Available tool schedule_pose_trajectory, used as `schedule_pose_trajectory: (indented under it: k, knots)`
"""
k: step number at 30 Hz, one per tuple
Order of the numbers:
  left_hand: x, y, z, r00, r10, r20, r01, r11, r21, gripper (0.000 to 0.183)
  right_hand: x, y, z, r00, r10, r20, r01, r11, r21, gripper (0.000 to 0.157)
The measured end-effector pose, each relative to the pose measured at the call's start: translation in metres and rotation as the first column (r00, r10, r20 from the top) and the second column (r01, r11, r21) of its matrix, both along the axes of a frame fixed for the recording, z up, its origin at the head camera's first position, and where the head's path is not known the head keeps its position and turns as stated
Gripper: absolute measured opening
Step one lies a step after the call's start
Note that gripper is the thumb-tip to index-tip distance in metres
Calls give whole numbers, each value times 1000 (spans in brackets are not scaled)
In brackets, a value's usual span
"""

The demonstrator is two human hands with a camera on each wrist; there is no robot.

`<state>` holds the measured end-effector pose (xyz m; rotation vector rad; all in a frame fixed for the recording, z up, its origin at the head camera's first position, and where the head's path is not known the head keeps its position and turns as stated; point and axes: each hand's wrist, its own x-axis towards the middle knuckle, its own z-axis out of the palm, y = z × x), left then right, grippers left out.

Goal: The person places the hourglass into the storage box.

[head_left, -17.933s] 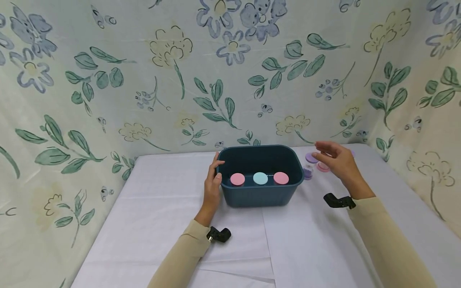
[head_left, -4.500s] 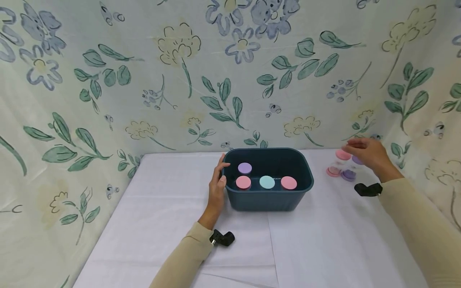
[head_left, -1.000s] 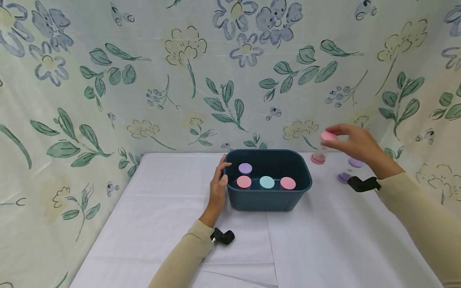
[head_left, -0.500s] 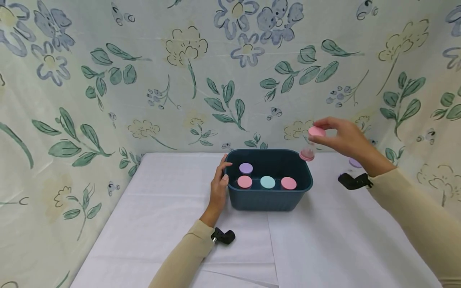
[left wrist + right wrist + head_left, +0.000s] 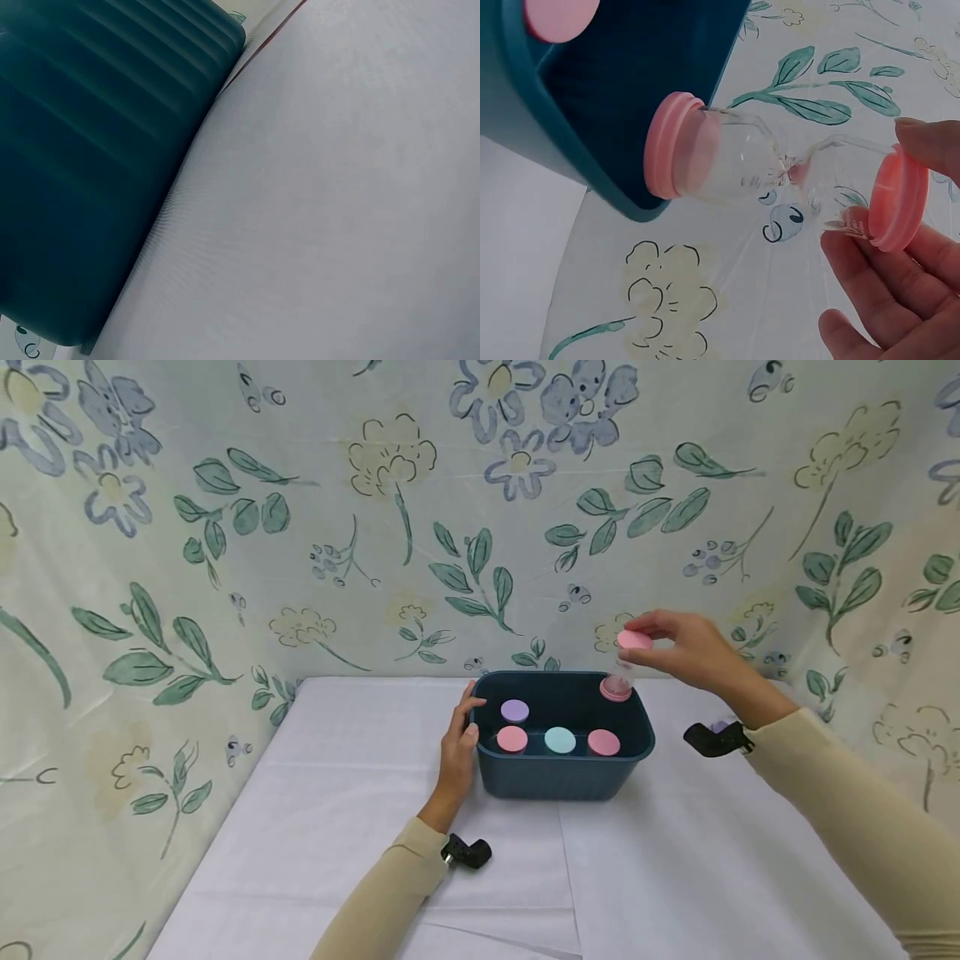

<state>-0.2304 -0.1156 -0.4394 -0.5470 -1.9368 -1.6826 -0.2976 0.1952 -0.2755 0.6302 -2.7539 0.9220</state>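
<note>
My right hand [image 5: 686, 647] pinches the pink top cap of a clear sand timer [image 5: 742, 154] between thumb and fingers. The timer hangs nearly upright, its lower pink cap overlapping the back right corner of a dark teal plastic bin [image 5: 555, 777] in the head view. My left hand [image 5: 455, 756] holds the bin's left side, a finger bent over the rim. Inside the bin stand a purple-capped timer [image 5: 514, 711], a pink-capped one [image 5: 512, 740] at front left, a light blue one [image 5: 560, 740] and another pink one [image 5: 603, 742]. The left wrist view hides the left fingers.
Part of a purple timer [image 5: 720, 726] shows behind the right wrist camera [image 5: 716, 741]. White cloth [image 5: 360, 793] covers the table, and a floral curtain [image 5: 322, 527] rises behind it and at the sides.
Since the earliest frame, a purple-capped timer has joined those in the bin. Over the last second my right hand has carried the pink timer left, to the bin's back right corner. My left hand stays put.
</note>
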Motion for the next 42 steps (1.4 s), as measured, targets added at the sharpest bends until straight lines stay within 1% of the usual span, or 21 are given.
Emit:
schedule_pose_trajectory:
  k: [14, 21, 28, 33, 39, 42]
  knots:
    - [0, 1, -1, 1000, -6, -5, 6, 1000, -1, 42, -7, -27, -22, 995, 99, 9, -99, 993, -62, 53]
    - [-1, 2, -2, 1000, -4, -6, 4, 1000, 0, 42, -7, -39, -32, 992, 115, 42, -114, 993, -34, 52]
    - [-2, 2, -1, 1000, -2, -24, 2, 1000, -8, 42, -9, -46, -43, 990, 131, 51, -130, 991, -16, 50]
    - [-1, 2, 1, 1000, -1, -17, 0, 1000, -11, 43, -10, -48, -50, 989, 139, 52, -139, 990, 0, 50]
    - [0, 1, 1, 1000, 3, -8, -3, 1000, -10, 43, -6, -51, -58, 984, 162, 79, -161, 987, -23, 48]
    - [0, 1, 0, 1000, 2, -2, -2, 1000, -7, 43, -6, -52, -64, 982, 160, 97, -158, 987, -32, 48]
